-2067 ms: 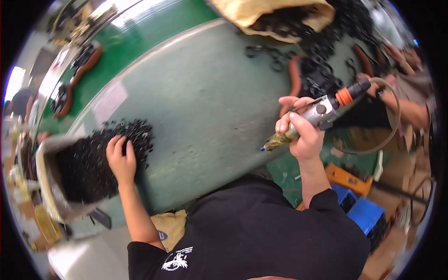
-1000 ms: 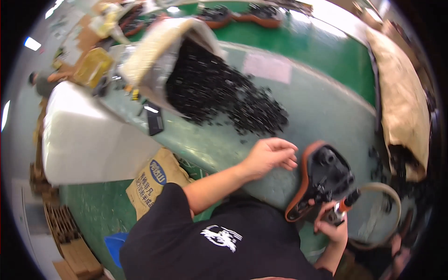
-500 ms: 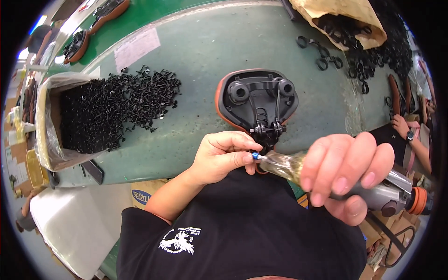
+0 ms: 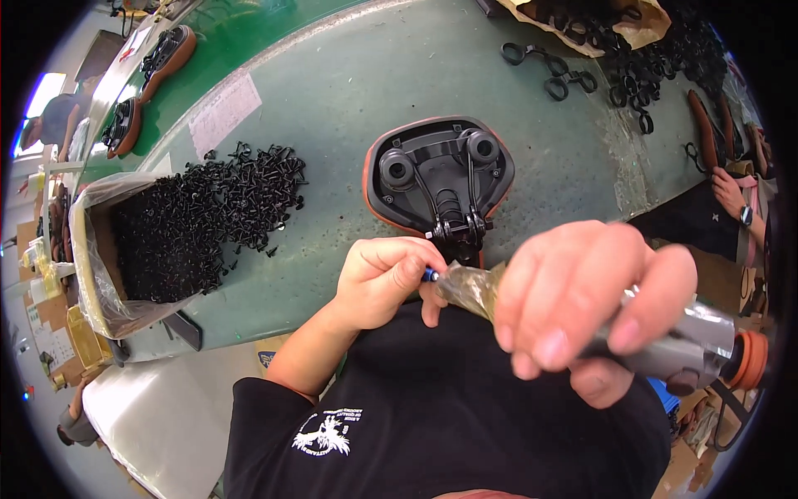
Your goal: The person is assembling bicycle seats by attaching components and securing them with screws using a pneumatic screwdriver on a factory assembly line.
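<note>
Clasping a grey power driver (image 4: 657, 356) in the curled fingers of the right hand (image 4: 586, 299). Pinching its blue tip (image 4: 430, 274) between thumb and forefinger of the left hand (image 4: 376, 284). Facing, just beyond those fingertips, an upturned saddle (image 4: 439, 179) on the green table (image 4: 324, 108).
</note>
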The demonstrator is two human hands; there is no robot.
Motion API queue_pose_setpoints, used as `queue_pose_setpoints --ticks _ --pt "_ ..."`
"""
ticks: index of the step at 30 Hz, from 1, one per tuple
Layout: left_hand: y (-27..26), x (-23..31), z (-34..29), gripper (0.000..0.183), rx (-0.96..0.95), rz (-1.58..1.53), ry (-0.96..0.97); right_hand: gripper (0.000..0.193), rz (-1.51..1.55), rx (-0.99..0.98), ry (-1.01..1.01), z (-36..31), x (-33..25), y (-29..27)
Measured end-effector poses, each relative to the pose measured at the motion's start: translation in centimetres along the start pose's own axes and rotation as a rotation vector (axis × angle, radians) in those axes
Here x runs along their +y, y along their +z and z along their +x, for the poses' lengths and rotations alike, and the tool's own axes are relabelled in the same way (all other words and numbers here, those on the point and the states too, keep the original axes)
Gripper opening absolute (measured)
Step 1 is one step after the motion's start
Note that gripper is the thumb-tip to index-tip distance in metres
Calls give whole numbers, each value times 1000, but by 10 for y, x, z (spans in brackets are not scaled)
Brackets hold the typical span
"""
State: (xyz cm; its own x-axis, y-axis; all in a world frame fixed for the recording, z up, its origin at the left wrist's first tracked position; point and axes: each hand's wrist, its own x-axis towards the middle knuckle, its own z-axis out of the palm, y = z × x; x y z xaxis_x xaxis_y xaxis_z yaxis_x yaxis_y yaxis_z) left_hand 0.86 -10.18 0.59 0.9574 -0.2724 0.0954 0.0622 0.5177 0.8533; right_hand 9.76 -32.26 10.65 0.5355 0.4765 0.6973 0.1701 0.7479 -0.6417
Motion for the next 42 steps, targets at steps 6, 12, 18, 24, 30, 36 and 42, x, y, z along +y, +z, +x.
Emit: queue_pose_setpoints --ticks 6,12,18,24,30,36,42 --pt "-51 33 46 75 142 1284 586 31 -236 -20 -89 2 -18 -8" --pt "-63 -7 61 55 254 1105 437 31 -388 18 -24 7 -16 0" --pt "-38 -20 36 45 449 1155 470 34 -370 -9 71 11 -2 0" --pt "-43 -20 29 47 522 1075 443 35 -400 -120 98 23 37 3" --pt "-54 -36 24 40 555 982 525 38 -503 -193 121 25 59 20" --pt "-59 -44 21 41 547 880 551 34 -579 -145 71 8 85 25" --pt "-63 -48 27 38 517 804 586 25 -658 -213 96 13 92 30"
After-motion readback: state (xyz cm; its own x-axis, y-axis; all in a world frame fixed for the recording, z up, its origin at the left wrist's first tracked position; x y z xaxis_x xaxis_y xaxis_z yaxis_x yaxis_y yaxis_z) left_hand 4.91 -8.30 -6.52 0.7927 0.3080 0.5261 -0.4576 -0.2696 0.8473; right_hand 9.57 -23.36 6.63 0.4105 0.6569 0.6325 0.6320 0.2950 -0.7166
